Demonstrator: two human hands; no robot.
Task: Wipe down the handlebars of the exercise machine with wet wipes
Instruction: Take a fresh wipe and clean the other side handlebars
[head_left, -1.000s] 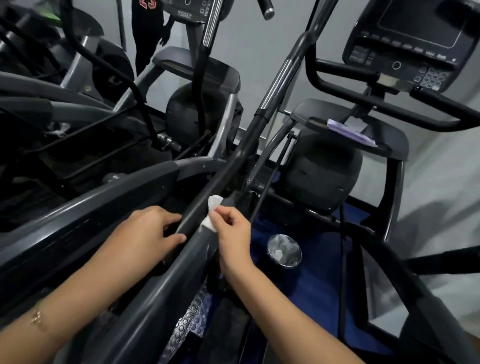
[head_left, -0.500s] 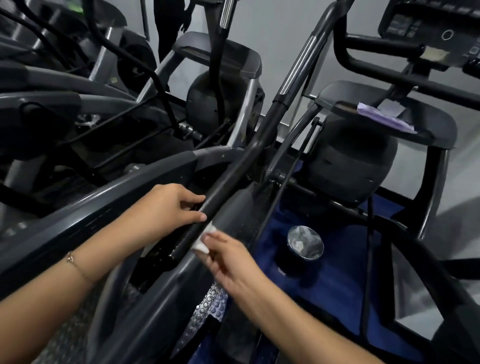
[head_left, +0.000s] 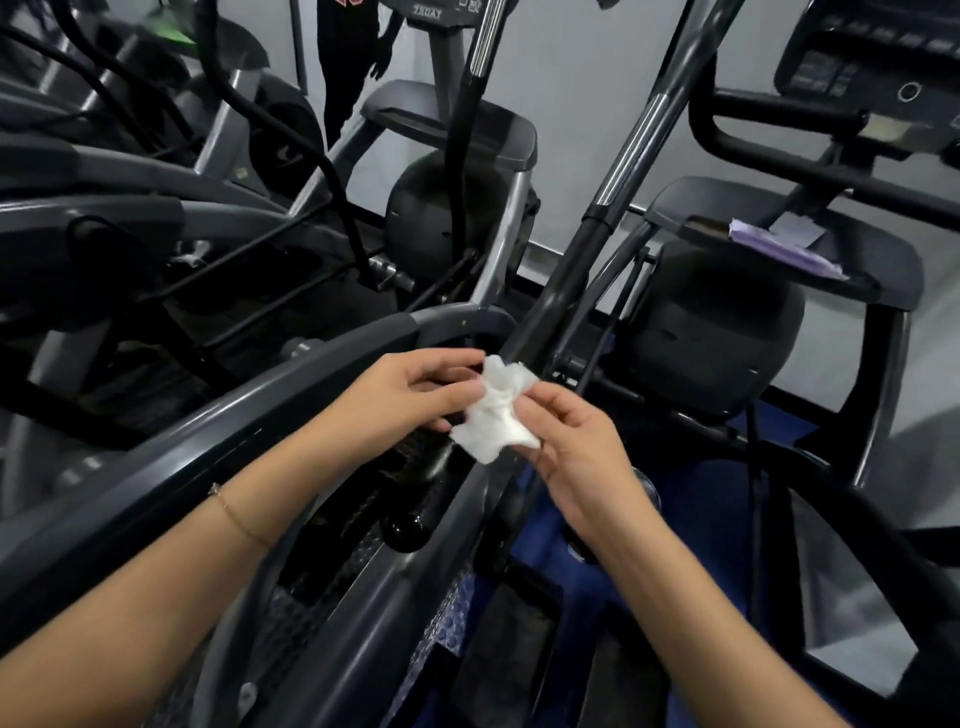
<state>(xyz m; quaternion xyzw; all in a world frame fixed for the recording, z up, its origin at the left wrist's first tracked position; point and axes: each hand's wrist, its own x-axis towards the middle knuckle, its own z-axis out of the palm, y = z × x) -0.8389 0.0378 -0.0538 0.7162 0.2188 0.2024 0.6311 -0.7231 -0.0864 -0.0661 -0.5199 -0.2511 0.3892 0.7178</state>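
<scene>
A crumpled white wet wipe (head_left: 496, 410) is stretched between both hands in the middle of the head view. My left hand (head_left: 400, 397) pinches its upper left edge, and my right hand (head_left: 576, 447) pinches its right side. Both hands hover just in front of the black handlebar (head_left: 576, 249), a long bar with a chrome section that rises diagonally to the upper right. The wipe is off the bar. The bar's lower end is hidden behind the wipe and my hands.
A purple wipes packet (head_left: 779, 249) lies on the machine's shelf at right, below the console (head_left: 872, 67). A second elliptical (head_left: 457, 130) stands behind. Grey frame rails (head_left: 208, 431) curve under my arms. A person (head_left: 348, 57) stands at the far back.
My left hand let go of the handlebar and took hold of the wipe. My right hand lifted the wipe off the bar, and it is now spread between both hands.
</scene>
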